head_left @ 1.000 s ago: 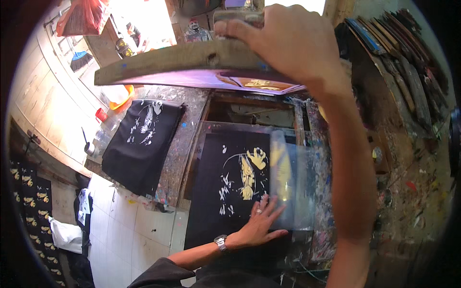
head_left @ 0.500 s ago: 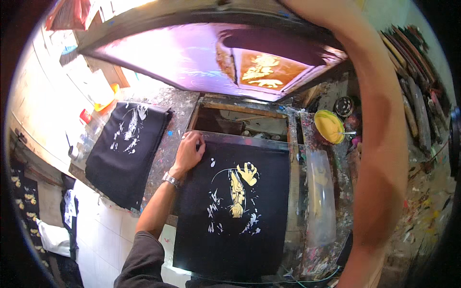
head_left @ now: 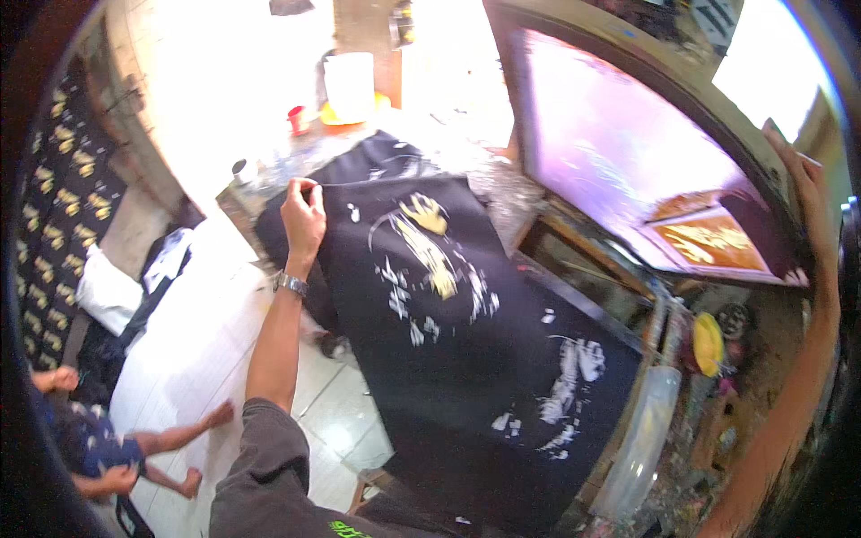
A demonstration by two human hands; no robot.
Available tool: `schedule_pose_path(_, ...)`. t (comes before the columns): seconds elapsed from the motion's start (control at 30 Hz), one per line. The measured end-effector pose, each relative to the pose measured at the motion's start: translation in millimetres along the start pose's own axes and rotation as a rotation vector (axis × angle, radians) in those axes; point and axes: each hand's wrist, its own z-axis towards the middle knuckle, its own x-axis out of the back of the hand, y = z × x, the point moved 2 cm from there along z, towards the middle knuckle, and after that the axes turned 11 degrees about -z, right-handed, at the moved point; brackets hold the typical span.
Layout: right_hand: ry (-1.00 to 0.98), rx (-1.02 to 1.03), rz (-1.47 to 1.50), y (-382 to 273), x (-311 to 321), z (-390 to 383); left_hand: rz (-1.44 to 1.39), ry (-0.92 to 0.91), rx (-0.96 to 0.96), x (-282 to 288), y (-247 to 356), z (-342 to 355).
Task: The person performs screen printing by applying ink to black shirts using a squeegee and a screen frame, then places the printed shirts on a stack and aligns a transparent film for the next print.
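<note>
My left hand (head_left: pixel 305 215) pinches the upper left corner of a black cloth (head_left: pixel 368 260) printed in pale yellow and white, lifting it toward a pile of black cloths (head_left: pixel 377 154) on the left bench. At the upper right, my right hand (head_left: pixel 798 170) grips the wooden edge of a raised screen frame (head_left: pixel 601 117), whose stencil glows orange and yellow. Beneath it, another black cloth (head_left: pixel 601 403) with a white print lies on the board, partly under the lifted one. A yellow bowl (head_left: pixel 707 345) and a clear plastic strip (head_left: pixel 637 439) lie right of the board.
A red cup (head_left: pixel 298 119) and an orange basin (head_left: pixel 345 117) stand at the back left. Printed black fabric (head_left: pixel 67 179) hangs at far left, by a white bundle (head_left: pixel 108 287). Another person's bare legs (head_left: pixel 170 439) and hands show at the lower left, on the tiled floor.
My left hand has lifted the printed cloth up and leftward off the board, revealing a white-printed cloth beneath. The view has swung left; my right hand still holds the raised frame.
</note>
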Motion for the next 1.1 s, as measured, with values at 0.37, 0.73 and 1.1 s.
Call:
schedule_pose_path(0.37,0.022,-0.088,-0.114,23.4,31.3,-18.7,-0.068,-0.186,-0.206,31.2,69.0,-73.9)
schedule_pose_path(0.73,-0.004,0.273,-0.127,22.5,6.7,4.7,-0.433,-1.407,-0.511,-32.1,337.5,-349.0)
schedule_pose_path(1.1,0.081,0.232,0.097,1.2,5.1,15.0,0.145,-1.42,-0.257,-7.0,261.0,-334.8)
